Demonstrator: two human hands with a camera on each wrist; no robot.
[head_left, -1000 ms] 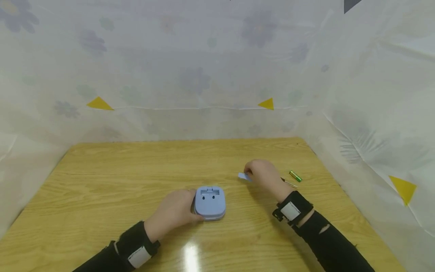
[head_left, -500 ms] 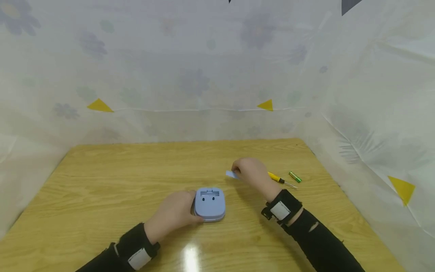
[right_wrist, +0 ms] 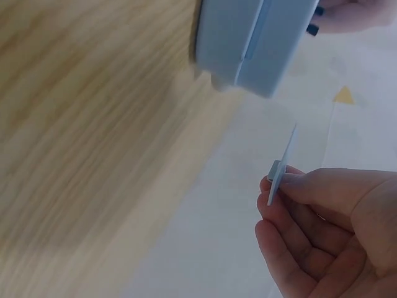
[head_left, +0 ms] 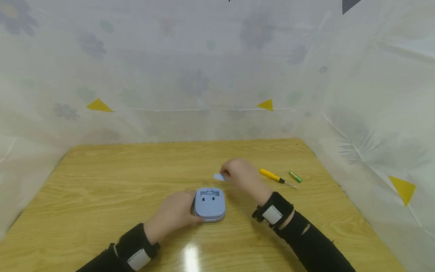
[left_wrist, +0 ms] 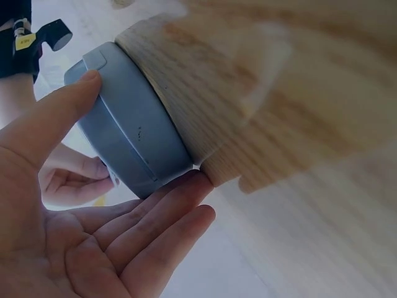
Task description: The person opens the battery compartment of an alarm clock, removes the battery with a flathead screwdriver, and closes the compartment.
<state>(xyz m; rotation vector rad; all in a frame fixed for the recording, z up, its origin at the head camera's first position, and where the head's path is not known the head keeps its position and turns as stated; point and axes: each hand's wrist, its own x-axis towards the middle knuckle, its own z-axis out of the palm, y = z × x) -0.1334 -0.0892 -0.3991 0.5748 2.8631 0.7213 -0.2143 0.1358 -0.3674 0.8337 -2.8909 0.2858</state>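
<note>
A rounded-square blue device (head_left: 210, 209) sits on the table, its slot-like battery compartment (head_left: 210, 193) uncovered at the far end and two small black dots beside it. My left hand (head_left: 173, 211) grips it from the left; the left wrist view has the thumb (left_wrist: 87, 87) on one side and fingers (left_wrist: 180, 192) against the other. Beyond the device's far right corner, my right hand (head_left: 242, 177) pinches a thin light-blue battery cover (head_left: 219, 176) between thumb and fingertips. Edge-on in the right wrist view, the cover (right_wrist: 283, 162) shows a small tab and stands apart from the device.
To the right of my right hand lies a screwdriver (head_left: 273, 176) with a yellow handle. A green battery (head_left: 295, 176) lies just past it. Pale flowered sheeting (head_left: 197, 75) hangs behind and beside the wooden table (head_left: 119, 170).
My right hand has moved left with the battery cover, coming nearer the device and uncovering the screwdriver to view. My left hand and the device have stayed in place.
</note>
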